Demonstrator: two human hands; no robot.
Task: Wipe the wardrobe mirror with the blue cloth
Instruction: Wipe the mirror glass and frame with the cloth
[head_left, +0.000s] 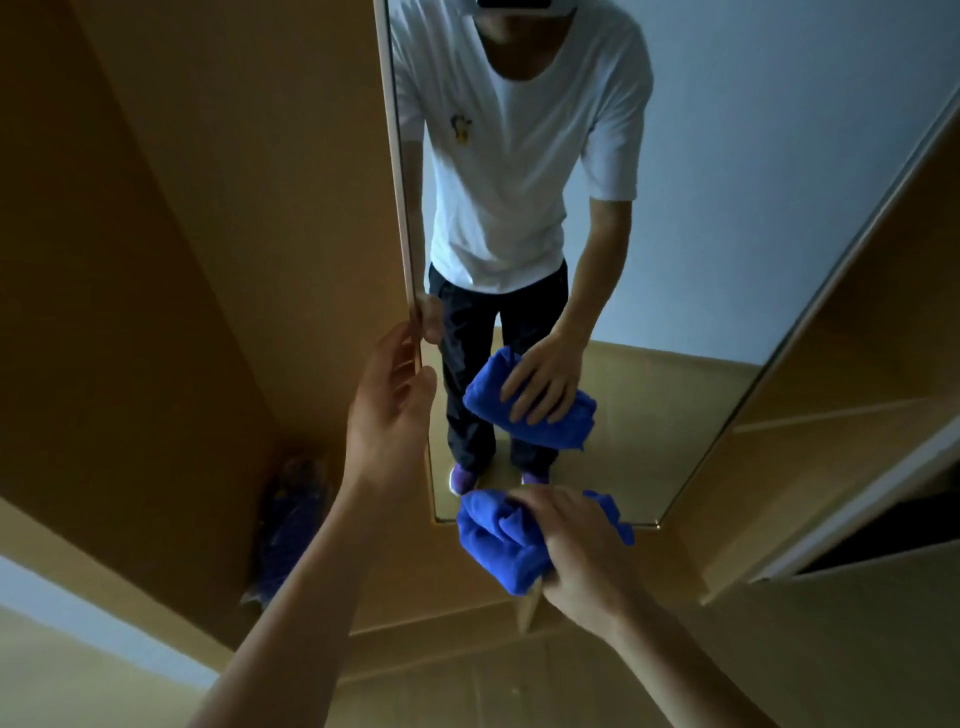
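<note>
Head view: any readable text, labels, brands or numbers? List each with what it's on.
No readable text.
The emblem on the white T-shirt reflected in the mirror: a small yellow-and-dark mark, too blurred to read.
The blue cloth: no label in view.

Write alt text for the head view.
A right hand grips a bunched blue cloth in front of the bottom edge of a tall wardrobe mirror, while the left hand holds the mirror's left edge. The mirror reflects the cloth and the hand on it.
</note>
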